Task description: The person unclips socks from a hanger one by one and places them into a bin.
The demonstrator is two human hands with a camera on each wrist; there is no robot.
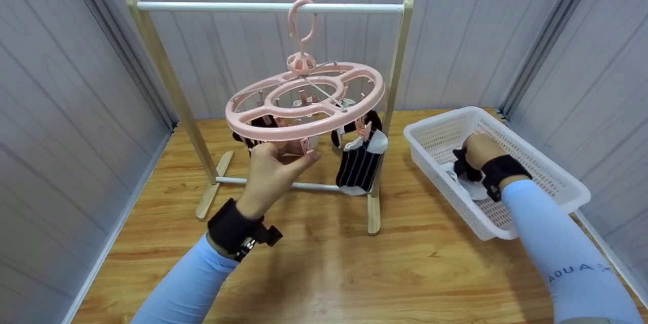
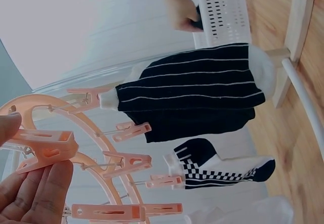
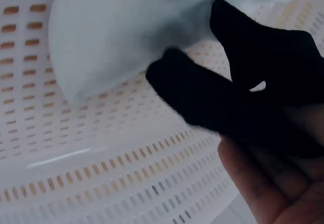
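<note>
The tabletop (image 1: 324, 273) across the lower centre of the frame lay open between both arms. At upper centre, the wooden rack (image 1: 390, 111) and the pink clip hanger (image 1: 304, 106) blocked passage, with the striped sock (image 1: 359, 164) hanging below it. At right, the white basket (image 1: 557, 182) walls confined access from above. Grey wall panels (image 1: 61, 111) closed both sides.

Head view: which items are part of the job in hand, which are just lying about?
In use:
- left hand pinching a pink clip on the round peg hanger
- right hand gripping a black sock in the white basket
- wooden drying rack carrying the hanger

Lying about:
- striped sock, already pegged
- checkered sock, already pegged
- white sock in the basket
</note>
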